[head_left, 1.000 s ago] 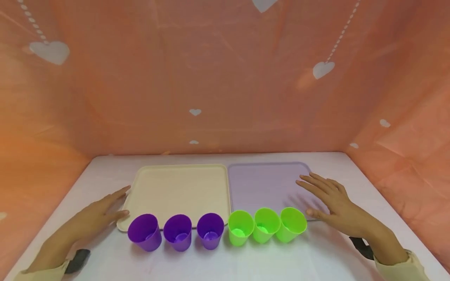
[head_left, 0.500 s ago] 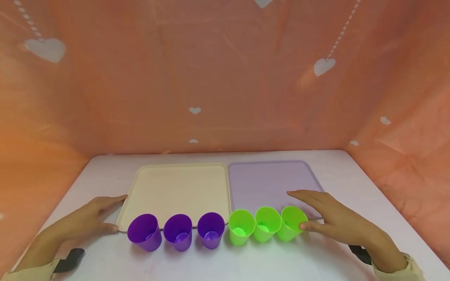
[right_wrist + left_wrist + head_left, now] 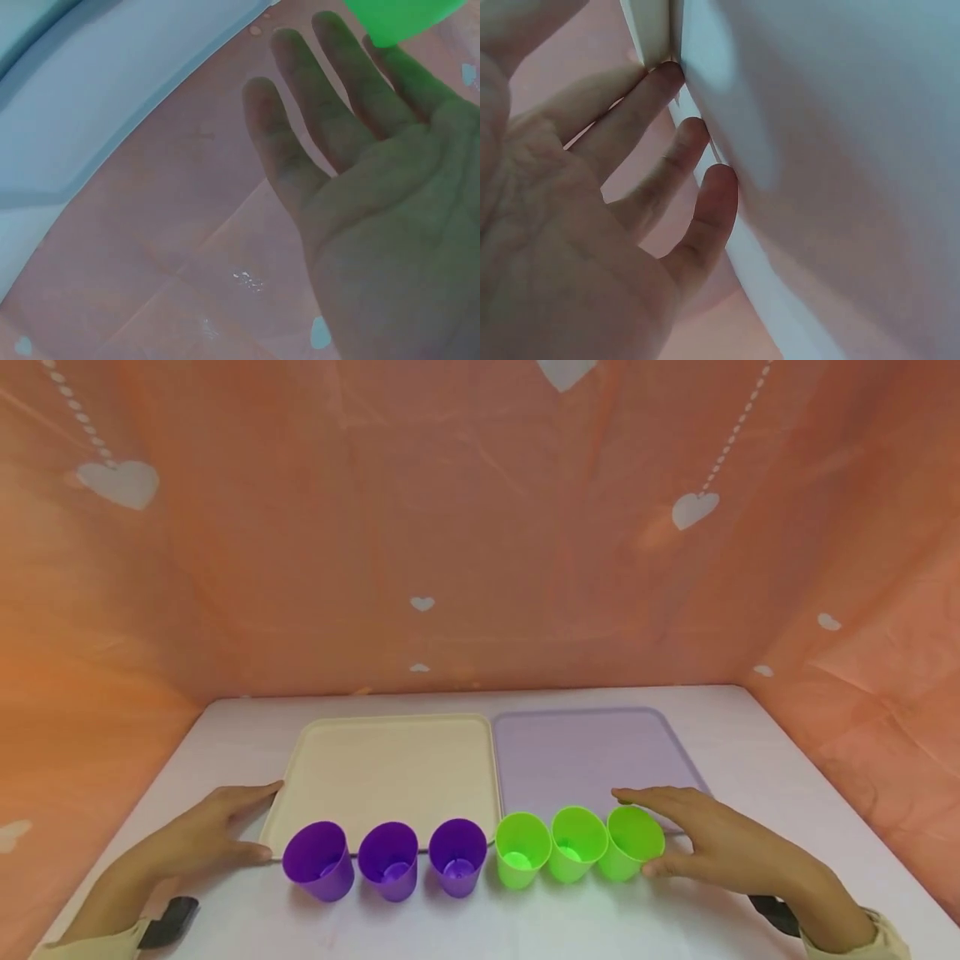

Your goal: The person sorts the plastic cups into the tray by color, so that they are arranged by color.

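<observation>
Three purple cups (image 3: 318,862) and three lime-green cups (image 3: 633,843) stand upright in one row along the near edges of two trays. My right hand (image 3: 720,843) is at the rightmost green cup, thumb at its near side and forefinger behind its rim. In the right wrist view the fingers (image 3: 311,90) are nearly straight, with the green cup (image 3: 405,19) just beyond them. My left hand (image 3: 202,831) rests at the left edge of the cream tray (image 3: 390,768). Its fingertips touch the white tabletop in the left wrist view, by the tray's corner (image 3: 649,30).
A lilac tray (image 3: 585,752) lies right of the cream one, their edges side by side. The white table (image 3: 480,935) is walled by an orange cloth (image 3: 480,527) with white hearts at the back and both sides.
My right hand has come down and left from above the lilac tray to the rightmost green cup. The left hand has lowered to the cream tray's edge. The cups stand where they were.
</observation>
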A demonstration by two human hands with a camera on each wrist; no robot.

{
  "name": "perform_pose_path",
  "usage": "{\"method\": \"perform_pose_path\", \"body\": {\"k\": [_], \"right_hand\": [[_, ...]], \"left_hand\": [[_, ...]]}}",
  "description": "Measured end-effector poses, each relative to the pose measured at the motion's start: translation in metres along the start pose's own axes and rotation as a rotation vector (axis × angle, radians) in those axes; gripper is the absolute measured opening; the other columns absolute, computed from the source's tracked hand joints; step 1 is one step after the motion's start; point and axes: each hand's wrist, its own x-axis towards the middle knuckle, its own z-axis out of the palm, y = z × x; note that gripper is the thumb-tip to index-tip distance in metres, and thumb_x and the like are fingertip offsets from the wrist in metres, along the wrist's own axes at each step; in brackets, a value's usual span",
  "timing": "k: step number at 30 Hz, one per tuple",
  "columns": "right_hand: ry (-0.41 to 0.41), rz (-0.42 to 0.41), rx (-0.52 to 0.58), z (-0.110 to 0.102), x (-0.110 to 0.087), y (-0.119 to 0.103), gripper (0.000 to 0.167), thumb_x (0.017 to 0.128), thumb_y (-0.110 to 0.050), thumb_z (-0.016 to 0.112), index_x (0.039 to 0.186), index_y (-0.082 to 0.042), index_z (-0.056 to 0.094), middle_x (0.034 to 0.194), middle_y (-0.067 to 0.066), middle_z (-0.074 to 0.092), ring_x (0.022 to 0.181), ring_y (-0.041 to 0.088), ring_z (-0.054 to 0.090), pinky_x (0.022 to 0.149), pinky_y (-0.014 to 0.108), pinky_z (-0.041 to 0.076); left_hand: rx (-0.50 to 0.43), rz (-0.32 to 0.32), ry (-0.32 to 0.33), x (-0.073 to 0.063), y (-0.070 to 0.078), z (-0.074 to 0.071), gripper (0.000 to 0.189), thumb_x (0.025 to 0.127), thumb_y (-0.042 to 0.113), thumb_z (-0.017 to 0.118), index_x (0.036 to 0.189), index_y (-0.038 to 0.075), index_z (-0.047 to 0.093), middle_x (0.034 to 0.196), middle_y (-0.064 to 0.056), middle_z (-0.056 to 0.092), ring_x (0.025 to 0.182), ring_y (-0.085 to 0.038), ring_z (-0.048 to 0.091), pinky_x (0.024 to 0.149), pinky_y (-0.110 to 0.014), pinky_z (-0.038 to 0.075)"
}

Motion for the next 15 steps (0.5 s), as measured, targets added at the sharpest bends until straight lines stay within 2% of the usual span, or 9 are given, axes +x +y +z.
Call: {"method": "perform_pose_path", "body": {"k": [4, 9, 15], "right_hand": [[-0.038, 0.013, 0.000, 0.001, 0.000, -0.002, 0.073, 0.083, -0.064, 0.066, 0.148, -0.037, 0.043, 0.143, -0.016, 0.055, 0.128, 0.018, 0.057, 0.100, 0.043, 0.050], [-0.048, 0.023, 0.011, 0.003, -0.001, -0.003, 0.073, 0.084, -0.066, 0.063, 0.148, -0.039, 0.042, 0.144, -0.017, 0.054, 0.128, 0.017, 0.058, 0.099, 0.041, 0.052], [-0.054, 0.025, 0.025, 0.003, -0.001, -0.004, 0.071, 0.085, -0.064, 0.063, 0.147, -0.036, 0.044, 0.142, -0.016, 0.056, 0.128, 0.018, 0.058, 0.100, 0.041, 0.052]], "left_hand": [[0.049, -0.011, -0.021, -0.001, 0.003, 0.000, 0.096, 0.072, 0.041, 0.085, 0.145, -0.007, 0.043, 0.136, -0.033, 0.055, 0.124, -0.058, 0.046, 0.098, -0.072, 0.037], [0.118, -0.045, -0.046, 0.000, 0.012, 0.000, 0.101, 0.074, 0.053, 0.080, 0.146, -0.007, 0.042, 0.137, -0.032, 0.055, 0.126, -0.056, 0.049, 0.100, -0.070, 0.039], [0.180, -0.101, -0.055, 0.002, 0.021, -0.003, 0.103, 0.073, 0.054, 0.080, 0.146, -0.008, 0.041, 0.138, -0.036, 0.052, 0.124, -0.058, 0.050, 0.099, -0.069, 0.042]]}}
